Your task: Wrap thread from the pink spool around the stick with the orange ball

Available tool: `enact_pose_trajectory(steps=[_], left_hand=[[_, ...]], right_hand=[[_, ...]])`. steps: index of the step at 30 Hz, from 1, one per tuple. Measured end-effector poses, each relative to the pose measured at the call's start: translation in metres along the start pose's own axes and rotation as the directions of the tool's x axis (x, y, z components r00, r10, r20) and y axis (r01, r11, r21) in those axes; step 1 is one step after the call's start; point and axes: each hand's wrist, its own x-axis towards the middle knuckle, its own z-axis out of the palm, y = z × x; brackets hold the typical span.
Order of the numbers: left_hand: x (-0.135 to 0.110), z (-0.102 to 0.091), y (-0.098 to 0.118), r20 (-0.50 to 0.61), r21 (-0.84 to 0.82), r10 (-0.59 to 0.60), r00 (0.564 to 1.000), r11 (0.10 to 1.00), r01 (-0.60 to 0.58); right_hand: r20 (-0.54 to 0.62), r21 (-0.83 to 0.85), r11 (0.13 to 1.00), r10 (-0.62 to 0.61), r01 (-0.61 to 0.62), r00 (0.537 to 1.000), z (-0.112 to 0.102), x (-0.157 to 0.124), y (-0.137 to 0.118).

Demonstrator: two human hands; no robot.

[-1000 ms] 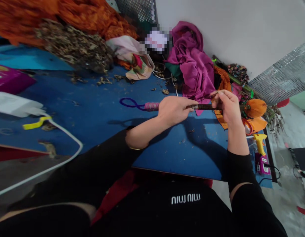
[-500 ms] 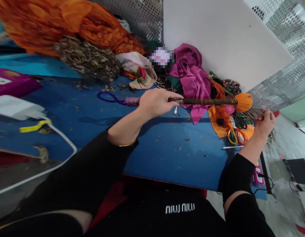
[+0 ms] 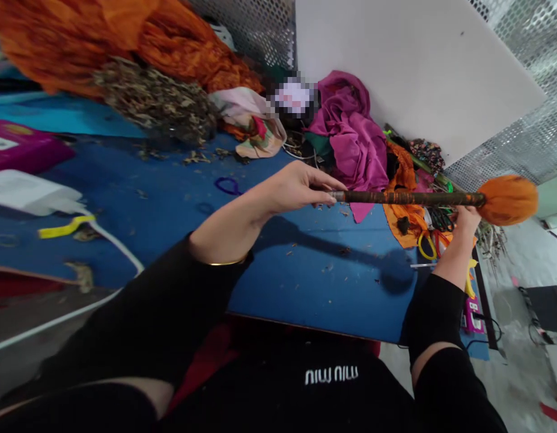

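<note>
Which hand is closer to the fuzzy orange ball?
Right. The right hand is just below and beside the orange ball; the left hand grips the stick at its other end.

a dark wrapped stick with an orange ball end (image 3: 408,197) runs above the blue tabletop (image 3: 305,276), left end in the left grip (image 3: 300,189), ball at the right over the right grip (image 3: 465,219). yellow- and red-handled scissors (image 3: 429,243) lie left of that grip. a magenta cloth heap (image 3: 350,138) sits behind the stick, a dried brown leaf pile (image 3: 156,102) further left.
</note>
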Motion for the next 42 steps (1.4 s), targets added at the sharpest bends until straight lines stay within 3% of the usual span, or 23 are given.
enact_pose_trajectory(steps=[3,5,6,7,8,10,12,15,17,19,21,23,27,32,36,42], left_hand=[[0.001,0.011,0.001,-0.050,-0.178,-0.019,0.999,0.984,0.009],[0.003,0.017,0.000,-0.083,-0.280,-0.049,0.995,0.960,0.024],[0.004,0.019,-0.001,-0.095,-0.322,-0.065,0.993,0.946,0.031],[0.004,0.021,-0.002,-0.105,-0.359,-0.081,0.991,0.933,0.038],[0.005,0.023,-0.002,-0.112,-0.391,-0.096,0.989,0.920,0.045],[0.005,0.025,0.000,-0.115,-0.443,-0.125,0.985,0.895,0.062],[0.005,0.026,0.003,-0.121,-0.485,-0.154,0.981,0.871,0.077],[0.005,0.026,0.007,-0.148,-0.536,-0.197,0.969,0.840,0.089],[0.006,0.026,0.008,-0.164,-0.562,-0.222,0.961,0.822,0.094],[0.007,0.025,0.008,-0.164,-0.583,-0.244,0.956,0.806,0.106],[0.008,0.026,0.007,-0.158,-0.597,-0.265,0.951,0.793,0.122],[0.008,0.028,0.008,-0.149,-0.591,-0.286,0.946,0.793,0.147],[0.010,0.038,0.006,-0.132,-0.538,-0.290,0.948,0.824,0.177],[0.019,0.060,-0.012,-0.206,-0.408,-0.143,0.968,0.912,0.048],[0.023,0.070,-0.025,-0.289,-0.233,-0.042,0.957,0.972,-0.028],[0.016,0.067,-0.020,-0.246,-0.072,-0.055,0.968,0.997,0.038]], right_hand=[[-0.153,-0.356,0.926,0.074,-0.125,0.985,0.022,-0.006,-0.028],[-0.070,-0.539,0.840,0.024,-0.058,0.997,0.042,-0.013,-0.053],[0.056,-0.539,0.842,0.005,0.026,0.998,0.055,-0.020,-0.067],[0.215,-0.446,0.888,-0.013,0.110,0.976,0.070,-0.028,-0.079],[0.378,-0.289,0.944,-0.038,0.156,0.925,0.087,-0.038,-0.090],[0.568,0.042,0.996,-0.089,0.079,0.818,0.122,-0.063,-0.107],[0.636,0.236,0.970,-0.114,-0.052,0.763,0.153,-0.089,-0.118],[0.675,0.246,0.966,-0.107,-0.086,0.730,0.175,-0.119,-0.128],[0.647,0.192,0.981,-0.118,-0.010,0.753,0.175,-0.129,-0.135],[0.520,0.200,0.972,-0.211,0.122,0.828,0.168,-0.133,-0.143],[0.328,0.288,0.924,-0.342,0.251,0.881,0.163,-0.133,-0.149],[0.220,0.439,0.852,-0.411,0.287,0.885,0.163,-0.133,-0.153],[0.302,0.669,0.741,-0.347,0.062,0.888,0.172,-0.134,-0.155],[0.357,0.581,0.796,-0.061,-0.171,0.932,0.171,-0.137,-0.159],[0.317,0.495,0.857,-0.028,-0.140,0.948,0.160,-0.146,-0.165],[0.346,0.393,0.919,-0.154,0.006,0.926,0.154,-0.152,-0.164]])
